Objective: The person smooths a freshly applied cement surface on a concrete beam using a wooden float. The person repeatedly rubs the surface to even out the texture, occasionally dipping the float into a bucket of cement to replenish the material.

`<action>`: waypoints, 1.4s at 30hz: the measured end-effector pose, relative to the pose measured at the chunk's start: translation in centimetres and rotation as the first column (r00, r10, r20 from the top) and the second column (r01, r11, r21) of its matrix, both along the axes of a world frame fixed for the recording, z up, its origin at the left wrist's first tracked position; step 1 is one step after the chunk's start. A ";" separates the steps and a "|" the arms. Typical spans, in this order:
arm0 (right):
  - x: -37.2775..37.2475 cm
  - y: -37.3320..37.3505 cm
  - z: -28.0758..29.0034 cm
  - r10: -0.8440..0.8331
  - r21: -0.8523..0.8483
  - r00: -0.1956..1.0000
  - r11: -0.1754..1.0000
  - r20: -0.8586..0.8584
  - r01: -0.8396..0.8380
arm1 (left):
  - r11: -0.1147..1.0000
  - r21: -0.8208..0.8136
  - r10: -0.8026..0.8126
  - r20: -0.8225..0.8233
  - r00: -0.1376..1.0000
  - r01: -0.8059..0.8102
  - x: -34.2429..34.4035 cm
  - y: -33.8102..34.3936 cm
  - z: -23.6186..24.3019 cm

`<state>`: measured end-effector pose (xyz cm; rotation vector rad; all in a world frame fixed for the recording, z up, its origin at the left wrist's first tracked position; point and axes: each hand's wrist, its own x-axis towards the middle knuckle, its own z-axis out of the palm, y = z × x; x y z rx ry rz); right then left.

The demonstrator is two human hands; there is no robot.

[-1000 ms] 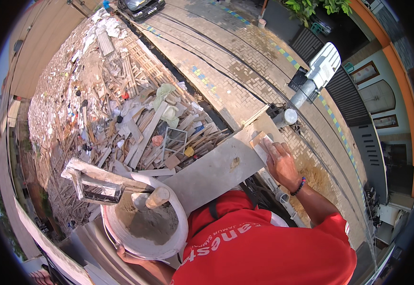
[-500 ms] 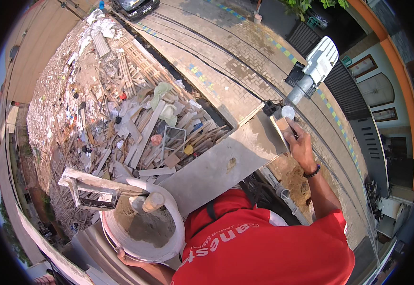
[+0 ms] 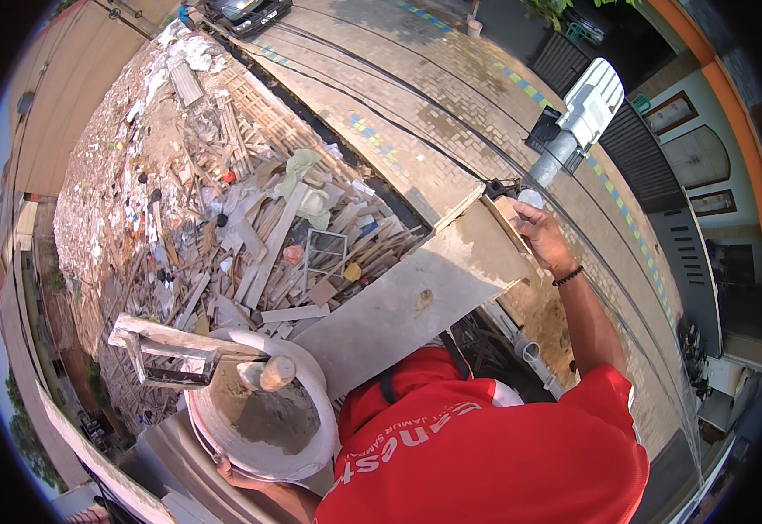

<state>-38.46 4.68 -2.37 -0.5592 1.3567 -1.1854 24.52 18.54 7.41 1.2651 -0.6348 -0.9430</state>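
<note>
My right hand is closed on a flat tool with a tan block at the far right end of a grey plastered ledge; its working face is hidden. A damp, darker patch shows on the ledge near it. My left hand grips the lower rim of a white bucket holding grey wet mortar. Across the bucket's top lie a crusted frame-like tool and a round wooden handle.
Far below lie a debris heap of planks, a paved road and a parked car, with a person beside it. A street lamp and cables run close at the right. House fronts line the road.
My right hand has moved up and to the right along the ledge with the tool, reaching its far end. My left hand stays on the bucket.
</note>
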 end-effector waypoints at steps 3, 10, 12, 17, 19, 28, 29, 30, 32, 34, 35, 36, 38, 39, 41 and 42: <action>-1.0 1.0 -0.1 0.071 0.041 0.988 0.997 -0.139 -0.066 | 0.965 0.180 0.230 -0.246 0.942 -0.189 2.1 -0.5 0.2; -1.8 4.1 3.9 0.063 0.159 0.889 0.987 -0.453 0.011 | 0.959 0.183 0.251 -0.182 0.951 -0.218 2.2 0.1 0.0; -1.2 4.4 2.3 -0.083 -0.044 0.745 0.996 -0.662 0.071 | 0.956 0.198 0.254 -0.182 0.950 -0.218 2.3 -0.2 0.0; 4.5 1.6 4.8 -0.010 -0.033 0.142 0.986 -0.990 -0.162 | 0.959 0.185 0.245 -0.162 0.956 -0.215 -0.3 -1.1 1.4; 5.5 1.3 4.8 -0.032 -0.069 0.177 0.977 -0.984 -0.203 | 0.952 0.193 0.268 -0.149 0.952 -0.238 -0.6 -1.1 1.7; 7.1 4.0 5.3 -0.004 -0.069 0.181 0.932 -0.984 -0.355 | 0.936 0.237 0.312 -0.223 0.924 -0.260 -3.7 -2.7 3.7; 6.9 3.4 5.6 -0.002 -0.054 0.176 0.955 -0.984 -0.290 | 0.958 0.211 0.242 -0.241 0.940 -0.193 -2.3 -2.0 3.1; 6.7 2.4 5.9 -0.055 -0.102 0.184 0.961 -0.981 -0.259 | 0.974 0.172 0.188 -0.229 0.955 -0.150 -1.5 -1.3 2.3; 6.3 1.5 5.2 -0.064 -0.106 0.154 0.953 -0.986 -0.282 | 0.993 0.086 0.091 -0.169 0.981 -0.077 -0.3 -0.2 0.8; 6.7 1.3 4.6 -0.017 -0.066 0.156 0.947 -0.988 -0.315 | 0.992 0.077 0.104 -0.120 0.987 -0.095 -1.2 -0.9 1.3; 7.0 1.6 4.7 0.001 -0.059 0.167 0.934 -0.986 -0.353 | 0.983 0.119 0.154 -0.118 0.981 -0.140 -1.6 -1.1 1.8; 7.4 2.0 4.8 0.021 -0.052 0.180 0.918 -0.983 -0.394 | 0.986 0.103 0.139 -0.086 0.987 -0.130 -1.5 -1.0 1.8; 8.1 2.8 4.9 -0.009 -0.102 0.179 0.848 -0.984 -0.520 | 0.999 0.012 0.047 0.016 0.999 -0.047 -0.1 0.3 0.4; 8.2 2.9 5.1 -0.010 -0.109 0.194 0.856 -0.981 -0.506 | 0.996 0.026 0.087 0.021 0.996 -0.088 -0.1 0.1 0.3; 8.3 3.1 5.2 -0.010 -0.121 0.228 0.871 -0.974 -0.477 | 0.950 0.142 0.282 -0.004 0.959 -0.279 -1.6 -1.5 1.9; 8.2 2.7 5.7 -0.051 -0.124 0.198 0.918 -0.979 -0.376 | 0.926 0.191 0.340 -0.037 0.940 -0.327 -1.8 -1.7 2.2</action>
